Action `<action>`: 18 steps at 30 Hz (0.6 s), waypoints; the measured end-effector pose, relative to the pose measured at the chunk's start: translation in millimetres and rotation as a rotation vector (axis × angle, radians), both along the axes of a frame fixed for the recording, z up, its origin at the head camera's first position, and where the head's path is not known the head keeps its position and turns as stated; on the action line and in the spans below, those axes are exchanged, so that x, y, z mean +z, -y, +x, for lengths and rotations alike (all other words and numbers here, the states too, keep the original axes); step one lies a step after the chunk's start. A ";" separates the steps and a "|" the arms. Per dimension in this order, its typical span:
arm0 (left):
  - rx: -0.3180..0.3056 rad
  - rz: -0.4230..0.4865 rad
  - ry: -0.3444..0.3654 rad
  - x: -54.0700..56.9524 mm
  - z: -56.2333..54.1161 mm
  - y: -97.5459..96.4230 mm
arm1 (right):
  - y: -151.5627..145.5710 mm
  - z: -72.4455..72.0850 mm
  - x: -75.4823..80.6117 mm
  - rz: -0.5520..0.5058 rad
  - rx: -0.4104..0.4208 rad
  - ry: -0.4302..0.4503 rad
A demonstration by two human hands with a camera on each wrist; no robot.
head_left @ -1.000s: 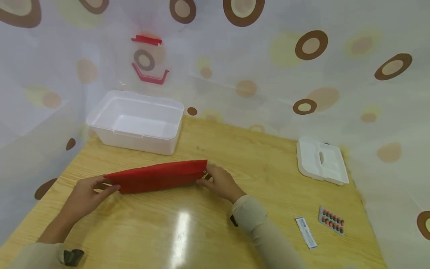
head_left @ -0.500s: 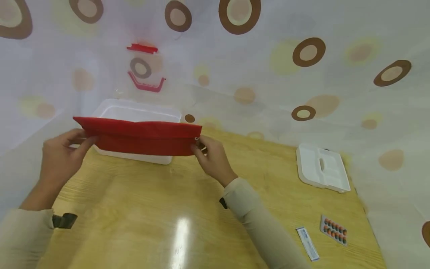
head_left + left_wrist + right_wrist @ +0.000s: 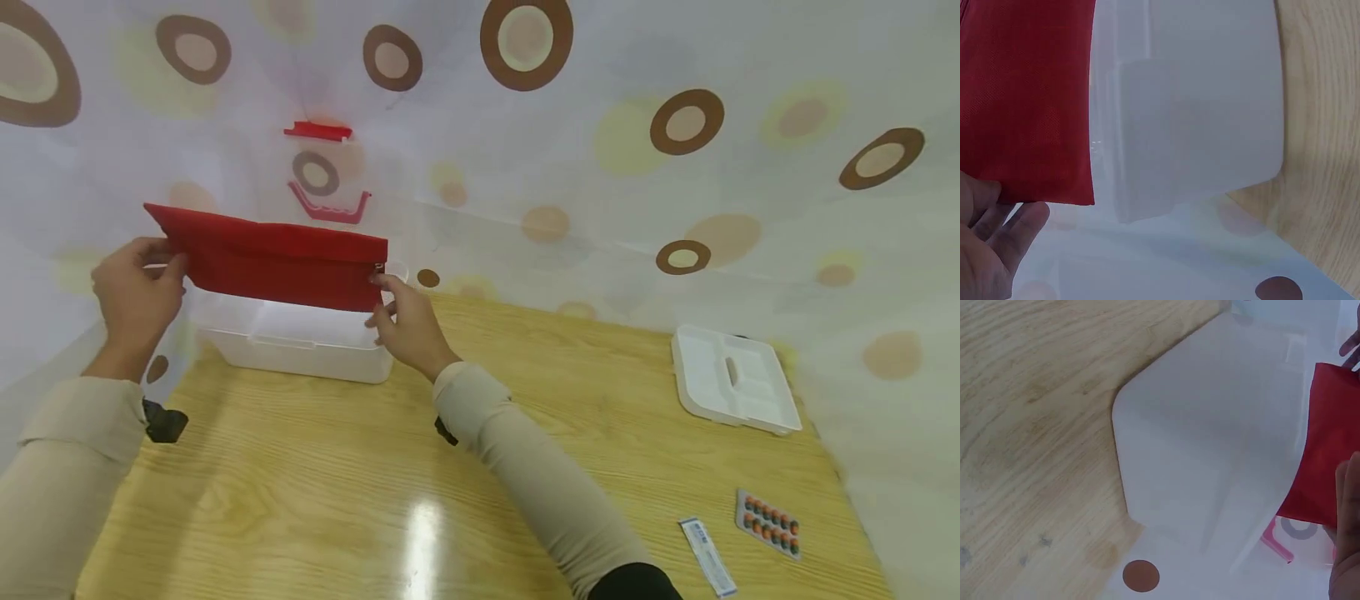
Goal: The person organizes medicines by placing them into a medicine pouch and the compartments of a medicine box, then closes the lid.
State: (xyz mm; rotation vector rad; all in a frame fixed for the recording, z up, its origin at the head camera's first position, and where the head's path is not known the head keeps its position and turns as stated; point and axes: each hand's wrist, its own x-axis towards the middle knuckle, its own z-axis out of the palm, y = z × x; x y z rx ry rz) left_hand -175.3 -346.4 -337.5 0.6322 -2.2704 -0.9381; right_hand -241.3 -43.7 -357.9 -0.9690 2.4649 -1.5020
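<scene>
A flat red zippered pouch hangs over the open white plastic box, held at both ends. My left hand pinches its left end between thumb and fingers, which also shows in the left wrist view, where the red cloth fills the upper left. At the zipper-pull end, my right hand grips the pouch with thumb and fingers. In the right wrist view the pouch overlaps the box's rim. Part of the box's opening is hidden behind the cloth.
Behind the box, a see-through lid with a pink handle and a red clip stands against the patterned sheet. A white divided tray lies at the right. Nearer are a blister pack of capsules and a slim white-and-blue packet.
Both hands have lifted the red pouch from low over the table in front of the box, and moved it forward and left to above the box.
</scene>
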 end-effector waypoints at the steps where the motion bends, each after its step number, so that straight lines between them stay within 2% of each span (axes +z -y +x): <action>1: -0.019 0.001 0.045 -3.7 -2.0 0.6 | -0.3 0.2 -1.6 0.034 0.016 0.065; 3: -0.062 -0.012 0.128 -10.4 -6.2 0.6 | -1.1 -0.3 -3.9 0.122 0.036 0.146; 5: -0.105 -0.046 0.192 -15.5 -10.8 -0.6 | -1.3 -1.8 -5.0 0.228 0.048 0.170; 11: -0.231 -0.163 0.395 -25.8 -21.1 -2.2 | 15.0 -7.0 -7.6 0.592 0.072 0.064; 14: -0.357 -0.225 0.546 -30.6 -25.3 -2.2 | 27.3 -4.6 -5.7 0.745 0.078 0.023; 16: -0.439 -0.236 0.639 -33.2 -28.0 -2.2 | 32.3 -1.0 -4.9 0.841 0.097 0.012; 18: -0.492 -0.232 0.717 -33.9 -29.7 -2.8 | 35.8 1.9 -7.8 0.937 0.117 -0.035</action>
